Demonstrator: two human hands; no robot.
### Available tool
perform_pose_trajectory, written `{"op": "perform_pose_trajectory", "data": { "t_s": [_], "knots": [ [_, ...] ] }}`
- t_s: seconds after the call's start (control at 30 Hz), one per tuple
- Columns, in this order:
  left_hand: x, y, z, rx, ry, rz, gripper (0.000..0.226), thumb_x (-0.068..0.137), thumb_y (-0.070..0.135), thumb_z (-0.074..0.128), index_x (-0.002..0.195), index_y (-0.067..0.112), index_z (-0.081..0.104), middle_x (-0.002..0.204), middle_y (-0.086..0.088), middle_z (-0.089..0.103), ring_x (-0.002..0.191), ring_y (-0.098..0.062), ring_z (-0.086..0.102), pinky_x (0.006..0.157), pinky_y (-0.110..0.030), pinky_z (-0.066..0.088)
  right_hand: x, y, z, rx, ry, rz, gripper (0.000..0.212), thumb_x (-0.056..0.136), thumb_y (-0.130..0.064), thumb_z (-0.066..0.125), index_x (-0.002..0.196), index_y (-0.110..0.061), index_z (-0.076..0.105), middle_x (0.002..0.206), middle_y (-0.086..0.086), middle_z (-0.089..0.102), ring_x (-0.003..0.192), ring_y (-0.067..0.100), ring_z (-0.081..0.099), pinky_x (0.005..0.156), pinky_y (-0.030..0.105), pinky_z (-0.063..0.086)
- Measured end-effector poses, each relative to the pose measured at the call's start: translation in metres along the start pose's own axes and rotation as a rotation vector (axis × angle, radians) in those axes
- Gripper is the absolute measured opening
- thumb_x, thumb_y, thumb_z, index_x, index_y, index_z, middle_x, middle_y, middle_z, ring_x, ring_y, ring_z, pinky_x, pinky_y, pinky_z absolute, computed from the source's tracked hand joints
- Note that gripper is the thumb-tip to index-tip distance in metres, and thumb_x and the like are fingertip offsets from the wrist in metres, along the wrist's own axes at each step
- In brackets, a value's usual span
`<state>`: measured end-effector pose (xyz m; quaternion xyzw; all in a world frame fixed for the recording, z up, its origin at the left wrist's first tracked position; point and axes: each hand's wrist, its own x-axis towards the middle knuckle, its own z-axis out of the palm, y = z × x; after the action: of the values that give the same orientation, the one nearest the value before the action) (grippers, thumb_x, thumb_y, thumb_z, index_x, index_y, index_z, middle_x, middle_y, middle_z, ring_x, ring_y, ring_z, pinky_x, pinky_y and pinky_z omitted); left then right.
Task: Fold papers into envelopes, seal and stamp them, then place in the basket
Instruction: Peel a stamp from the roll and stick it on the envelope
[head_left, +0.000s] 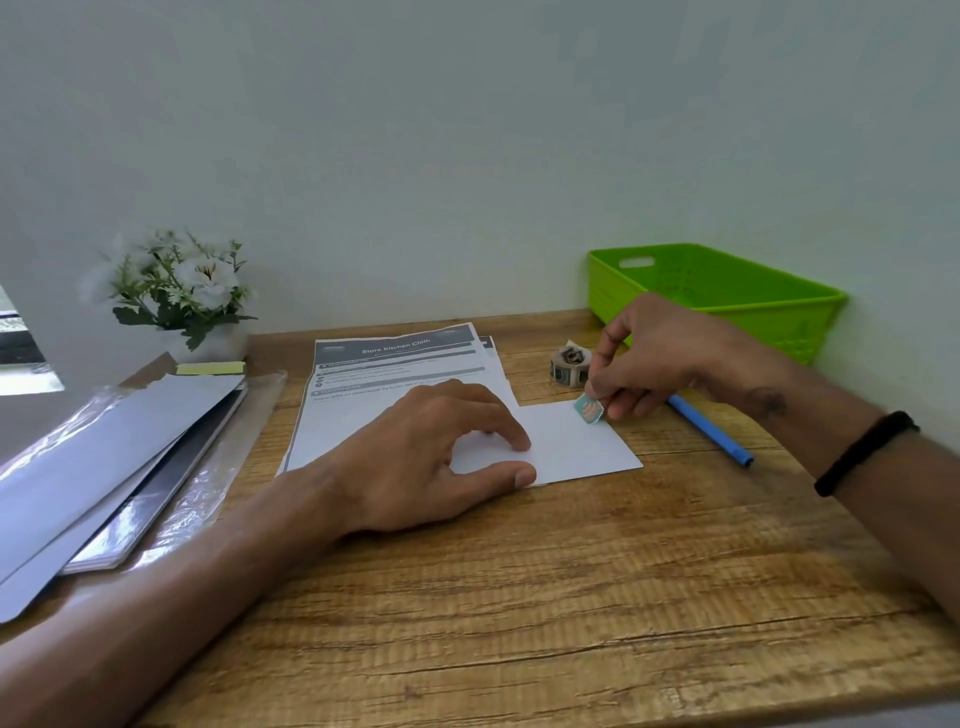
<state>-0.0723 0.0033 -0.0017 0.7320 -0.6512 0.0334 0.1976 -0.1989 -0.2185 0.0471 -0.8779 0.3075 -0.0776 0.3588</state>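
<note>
Stamping is the step in hand. On the wooden desk (519, 597) a white envelope (576, 447) lies flat, its left part overlapping a stack of printed papers (400, 364) that wait further back. The person's left hand (431, 462) rests on the envelope's left half, fingers bent with the tips and thumb pressing down to pin it; it holds nothing between them. The right hand (644, 358) pinches a small teal stamp (589, 408) between thumb and forefinger, the other fingers curled beneath. The stamp hangs tilted at the envelope's far right corner, its lower edge at or just touching the paper; whether it already sticks cannot be told. Just behind that hand sits a roll of stamps (570, 366), and a blue pen (709, 428) lies on the desk to the right, beside the envelope. The green basket (727, 306) stands at the far right corner against the wall, and nothing shows inside it from this angle, so this looks like an early envelope in the run. The next move calls for laying the stamp flat and square to the corner, then rubbing it down with a fingertip while the left hand keeps the envelope from sliding. After that the envelope has to be lifted clear of the papers and carried to the basket.
</note>
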Motion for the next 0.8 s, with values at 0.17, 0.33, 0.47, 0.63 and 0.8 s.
{"op": "perform_pose_trajectory", "data": {
  "t_s": [0.17,0.33,0.47,0.63,0.8],
  "knots": [
    [0.003,0.003,0.002,0.013,-0.007,-0.027,0.042,0.095,0.067,0.057,0.124,0.039,0.071,0.125,0.023,0.064,0.119,0.005,0.054,0.096,-0.015,0.044,0.0,0.001,0.0,0.031,0.001,0.006,0.01,0.085,0.0,0.079,0.093,-0.002,0.073,0.07,0.013,0.078,0.061,0.017,0.077,0.056,0.028,0.062],
    [0.009,0.007,0.008,0.038,0.007,-0.062,0.043,0.095,0.068,0.056,0.128,0.043,0.068,0.118,0.022,0.061,0.113,0.004,0.053,0.09,-0.01,0.04,0.0,0.002,0.003,0.019,0.014,0.008,0.012,0.085,0.0,0.079,0.096,-0.001,0.073,0.073,0.014,0.079,0.063,0.019,0.078,0.062,0.031,0.064],
    [0.02,0.011,0.013,0.097,-0.04,-0.095,0.05,0.096,0.07,0.051,0.138,0.044,0.06,0.115,0.018,0.055,0.108,0.001,0.047,0.086,-0.008,0.034,0.0,0.001,0.005,-0.007,0.027,-0.025,0.012,0.085,0.0,0.077,0.097,-0.001,0.073,0.073,0.013,0.079,0.069,0.022,0.079,0.069,0.036,0.066],
    [0.044,0.016,0.018,0.084,-0.063,-0.148,0.063,0.091,0.073,0.054,0.143,0.037,0.058,0.097,0.013,0.056,0.088,0.002,0.048,0.071,-0.013,0.032,-0.002,0.0,0.005,-0.018,0.033,-0.058,0.009,0.086,-0.001,0.077,0.095,-0.002,0.073,0.069,0.009,0.078,0.065,0.017,0.079,0.07,0.035,0.066],
    [0.047,0.013,0.029,0.06,0.03,-0.16,0.067,0.089,0.076,0.054,0.145,0.039,0.056,0.086,0.018,0.052,0.081,0.003,0.049,0.066,-0.019,0.032,-0.001,-0.001,0.006,-0.047,0.033,-0.062,0.007,0.087,-0.003,0.077,0.093,-0.004,0.074,0.069,0.006,0.079,0.064,0.015,0.078,0.062,0.029,0.064]
  ]
}}
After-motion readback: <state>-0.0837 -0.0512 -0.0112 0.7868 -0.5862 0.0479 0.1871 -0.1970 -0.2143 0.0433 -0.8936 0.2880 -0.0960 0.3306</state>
